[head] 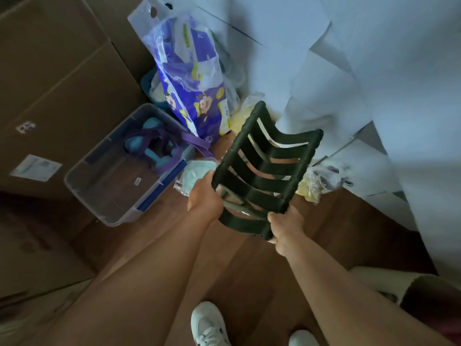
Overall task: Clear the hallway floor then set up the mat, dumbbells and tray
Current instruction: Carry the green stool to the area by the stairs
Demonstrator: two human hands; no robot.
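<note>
I hold a dark green folding stool [267, 168] with woven straps above the wooden floor, tilted away from me. My left hand [203, 196] grips its near left corner and my right hand [285, 227] grips its near right rail. To the left, a clear plastic bin [99, 196] with blue clips sits on the floor. Inside it lie teal dumbbells [152, 149] and a purple strap [197, 143] that hangs over the rim.
A blue and purple printed plastic pack [192, 81] leans in the corner behind the bin. Crumpled plastic bags [316, 181] and a pale bundle [197, 171] lie under the stool. Big cardboard boxes [55, 78] stand on the left, white cabinets [374, 96] on the right. My white shoes [209, 325] are below.
</note>
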